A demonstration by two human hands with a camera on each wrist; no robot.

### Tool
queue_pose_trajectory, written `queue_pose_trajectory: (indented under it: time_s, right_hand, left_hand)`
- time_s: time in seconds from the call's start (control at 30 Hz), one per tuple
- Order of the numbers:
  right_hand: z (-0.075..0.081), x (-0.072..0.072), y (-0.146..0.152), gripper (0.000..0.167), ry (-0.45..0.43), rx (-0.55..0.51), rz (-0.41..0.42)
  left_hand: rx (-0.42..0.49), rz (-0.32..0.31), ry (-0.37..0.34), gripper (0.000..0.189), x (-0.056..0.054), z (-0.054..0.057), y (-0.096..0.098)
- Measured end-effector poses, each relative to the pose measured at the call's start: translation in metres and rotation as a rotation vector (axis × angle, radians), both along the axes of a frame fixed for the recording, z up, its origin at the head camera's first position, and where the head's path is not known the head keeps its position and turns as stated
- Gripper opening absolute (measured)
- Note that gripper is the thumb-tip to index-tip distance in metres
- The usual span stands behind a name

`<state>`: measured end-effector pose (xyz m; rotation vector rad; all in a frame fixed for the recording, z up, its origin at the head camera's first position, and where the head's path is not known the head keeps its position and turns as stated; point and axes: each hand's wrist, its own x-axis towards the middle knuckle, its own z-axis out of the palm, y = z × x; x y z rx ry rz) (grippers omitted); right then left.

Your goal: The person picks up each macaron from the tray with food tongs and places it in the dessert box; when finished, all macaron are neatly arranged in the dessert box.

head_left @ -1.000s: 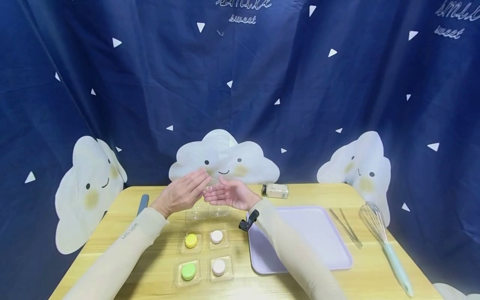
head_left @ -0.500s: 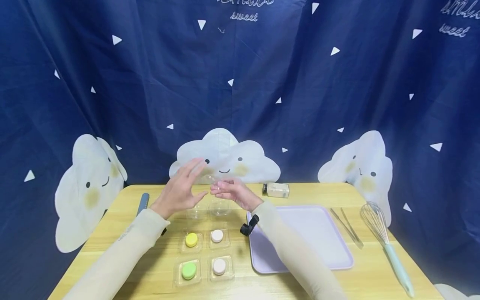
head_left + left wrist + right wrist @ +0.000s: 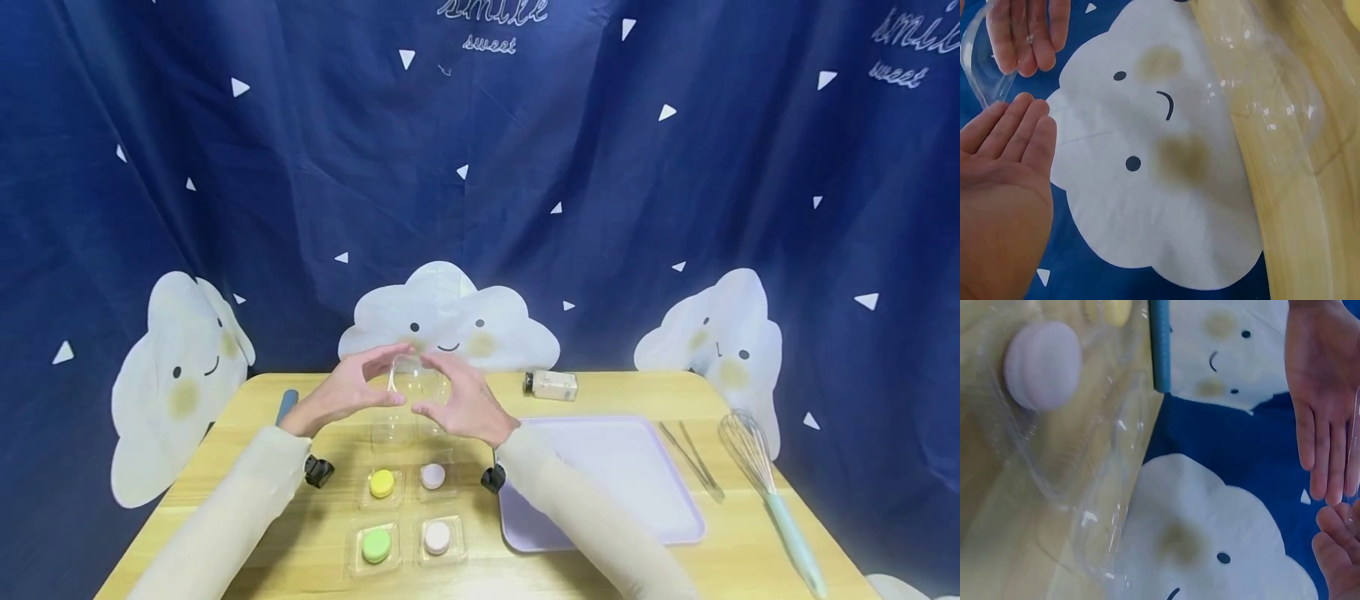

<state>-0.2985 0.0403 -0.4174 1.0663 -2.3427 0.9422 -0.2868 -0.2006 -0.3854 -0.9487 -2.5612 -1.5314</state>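
My left hand (image 3: 348,392) and right hand (image 3: 468,396) face each other above the far edge of the table. Between them, a clear plastic clamshell box (image 3: 416,379) is held up by the fingers and thumbs at its two sides. In the left wrist view the curved plastic wall shows by the fingertips; its outline is hard to follow. Nearer, clear boxes stand with a yellow macaron (image 3: 382,483), a pale pink macaron (image 3: 432,477), a green macaron (image 3: 377,546) and another pale pink macaron (image 3: 437,538). Raised clear lids (image 3: 390,429) stand behind the far pair.
Right of the boxes lies a lilac tray (image 3: 607,483), partly under my right sleeve. Beyond it are metal tongs (image 3: 693,462) and a whisk (image 3: 780,517). A black-capped jar (image 3: 551,385) lies at the back. A blue-grey bar (image 3: 287,404) is beside my left wrist.
My right hand has turned so its back shows, and my left fingers have come to the box's other side. The clear box now sits between both hands. The macarons stay put.
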Motion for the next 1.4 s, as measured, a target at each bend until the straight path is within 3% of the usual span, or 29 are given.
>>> queue_pose_trajectory:
  time_s: [0.27,0.47,0.67,0.83,1.13,1.4]
  right_hand:
    - [-0.010,0.017,-0.005,0.078,0.008,0.053,0.090]
    - [-0.015,0.023,-0.007,0.073,-0.015,0.072,0.119]
    - [-0.022,0.033,-0.014,0.074,-0.076,0.157,0.102]
    - [-0.028,0.039,-0.018,0.076,-0.076,0.251,0.114]
    - [-0.035,0.051,-0.021,0.077,-0.104,0.400,0.129]
    - [-0.048,0.053,-0.028,0.078,-0.104,0.507,0.132]
  left_hand:
    - [-0.122,0.007,0.050,0.071,0.021,-0.006,-0.008]
    - [-0.215,0.096,0.131,0.076,0.039,-0.013,-0.011]
    - [-0.266,0.177,0.197,0.075,0.051,-0.027,-0.018]
    - [-0.284,0.223,0.150,0.075,0.060,-0.042,-0.025]
    - [-0.279,0.244,0.058,0.072,0.077,-0.067,-0.034]
    - [-0.326,0.199,0.031,0.077,0.085,-0.085,-0.038]
